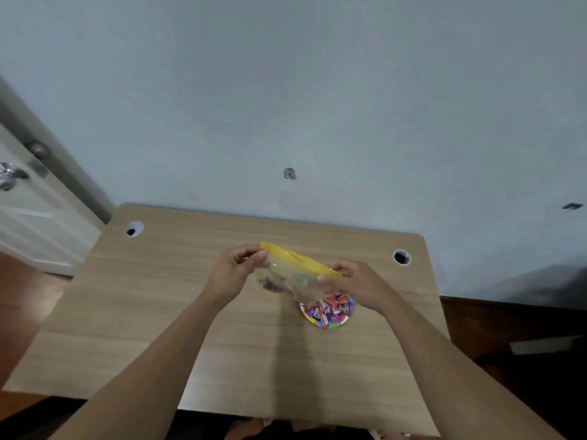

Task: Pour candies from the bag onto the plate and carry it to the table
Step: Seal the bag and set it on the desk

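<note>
A pale grey wall (pixel 317 90) fills the upper part of the view, with a white door (pixel 28 217) and its metal knob (pixel 8 176) at the far left, and dark wood floor (pixel 508 328) showing to either side of the furniture. Against the wall stands a light wood-grain worktop (pixel 158 312) with two round cable holes, one near the back left corner (pixel 134 229) and one near the back right (pixel 401 257). Two bare forearms reach in from the bottom edge and meet above the middle of the worktop. The left hand (pixel 232 274) has its grip closed on the left end of a clear plastic bag (pixel 292 277) with a yellow zip strip (pixel 301 258) along the top, thumb and fingers pinching it just below the strip. The right hand (pixel 359 281) has its grip closed on the bag's right end, at the strip. The bag is held up in the air between both hands, tilted so that the strip runs down towards the right; it is blurred, and it seems to hold only a few dark pieces low on its left side, though that is hard to tell. Directly below the bag's right half, on the worktop, sits a small round plate (pixel 320 324) with a bright multicoloured rim. On the plate lies a heap of wrapped candies (pixel 327 308), mostly red, pink and orange, partly hidden by the right hand and the bag
</note>
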